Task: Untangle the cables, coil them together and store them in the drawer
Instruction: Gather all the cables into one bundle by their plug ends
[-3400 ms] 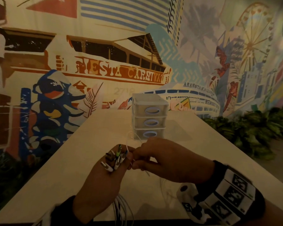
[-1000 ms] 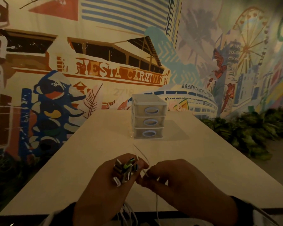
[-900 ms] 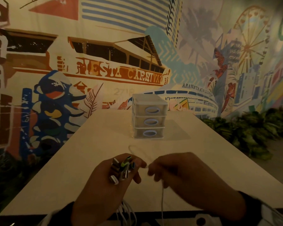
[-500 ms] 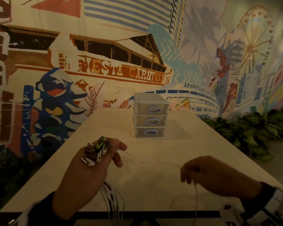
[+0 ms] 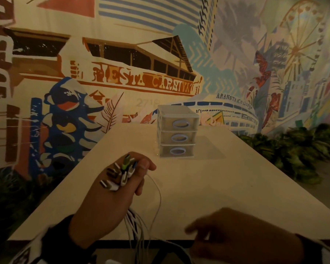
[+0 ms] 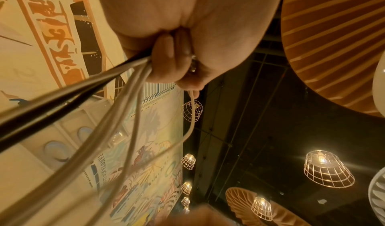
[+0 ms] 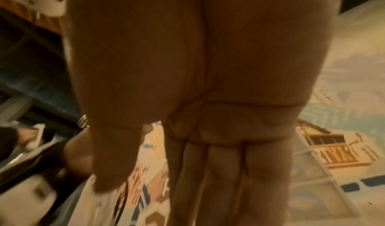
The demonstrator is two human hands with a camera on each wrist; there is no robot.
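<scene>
My left hand point(image 5: 122, 187) is raised over the near part of the table and grips a bundle of charging cables point(image 5: 120, 174), their plugs fanning out above the knuckles. In the left wrist view the curled fingers point(image 6: 164, 61) clamp white and black cords point(image 6: 116, 111). One white cable point(image 5: 158, 195) loops out from between the fingers and drops past the table's front edge. My right hand point(image 5: 208, 228) hovers low by that edge, blurred. Its fingers point(image 7: 218, 180) are straight and hold nothing.
A clear three-drawer plastic organiser point(image 5: 176, 136) stands at the middle far end of the pale table point(image 5: 227, 187), its drawers pushed in. A painted mural wall rises behind. Green plants point(image 5: 297, 149) line the floor on the right. The room is dim.
My right hand pinched one white cable and drew it out to the right; now it has let go, opened and dropped toward the front edge. The left hand keeps the bundle.
</scene>
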